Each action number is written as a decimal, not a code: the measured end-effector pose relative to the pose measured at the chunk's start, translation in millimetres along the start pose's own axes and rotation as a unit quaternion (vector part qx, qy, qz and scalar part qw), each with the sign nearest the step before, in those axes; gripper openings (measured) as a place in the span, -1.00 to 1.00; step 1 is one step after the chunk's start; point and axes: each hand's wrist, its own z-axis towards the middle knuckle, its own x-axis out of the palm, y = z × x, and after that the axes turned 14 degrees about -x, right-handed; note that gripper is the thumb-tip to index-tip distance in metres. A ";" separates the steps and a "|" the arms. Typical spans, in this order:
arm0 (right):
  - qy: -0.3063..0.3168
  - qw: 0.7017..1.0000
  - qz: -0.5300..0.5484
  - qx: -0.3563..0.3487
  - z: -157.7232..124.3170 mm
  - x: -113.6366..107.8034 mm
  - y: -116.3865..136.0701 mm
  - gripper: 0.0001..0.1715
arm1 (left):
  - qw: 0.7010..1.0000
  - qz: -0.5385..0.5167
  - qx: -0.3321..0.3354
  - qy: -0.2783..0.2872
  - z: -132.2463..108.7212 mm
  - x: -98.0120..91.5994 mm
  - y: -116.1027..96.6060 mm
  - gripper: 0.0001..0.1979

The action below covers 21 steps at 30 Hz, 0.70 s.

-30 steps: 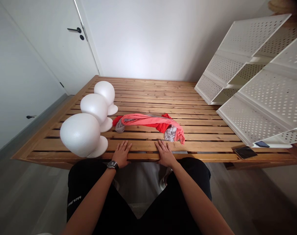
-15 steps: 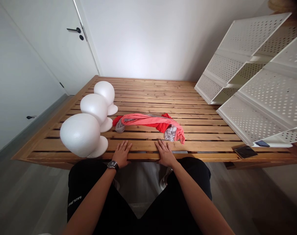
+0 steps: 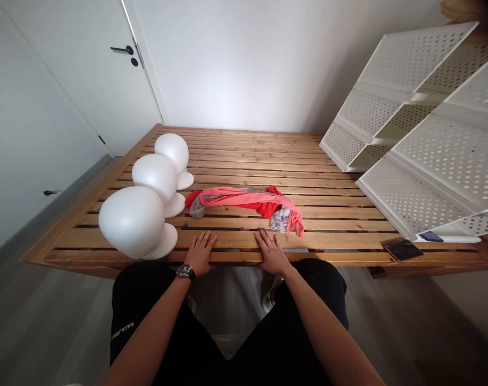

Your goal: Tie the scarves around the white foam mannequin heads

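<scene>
Slatted wooden desk (image 3: 328,214): the left hand (image 3: 199,252) and right hand (image 3: 271,252) lie flat and empty on its near edge. Just beyond them sprawls a red cloth (image 3: 244,199), probably soft, light and limp, best pinched at a bunched end. Foam heads (image 3: 132,221) stand to the left, a shelf (image 3: 429,150) to the right.

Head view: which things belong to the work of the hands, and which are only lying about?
In hand: left hand and right hand flat on table; scarf just beyond them; perhaps the foam heads.
Lying about: shelf, phone, door.
</scene>
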 end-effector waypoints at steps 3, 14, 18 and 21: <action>0.000 1.000 -0.003 0.001 0.1 0.6 -0.3 0.48 | 1.000 0.001 0.000 0.000 0.3 0.3 0.0 0.21; -0.001 1.000 -0.003 -0.001 0.0 0.7 -0.4 0.46 | 1.000 -0.005 -0.003 0.005 0.3 -0.2 -0.5 0.20; 0.000 1.000 -0.002 -0.001 -0.1 0.0 0.3 0.48 | 1.000 0.000 -0.003 0.009 0.5 -1.5 -1.0 0.19; -0.001 1.000 -0.007 0.002 -0.1 0.4 0.2 0.47 | 1.000 0.002 -0.005 0.010 0.3 -2.7 -1.4 0.18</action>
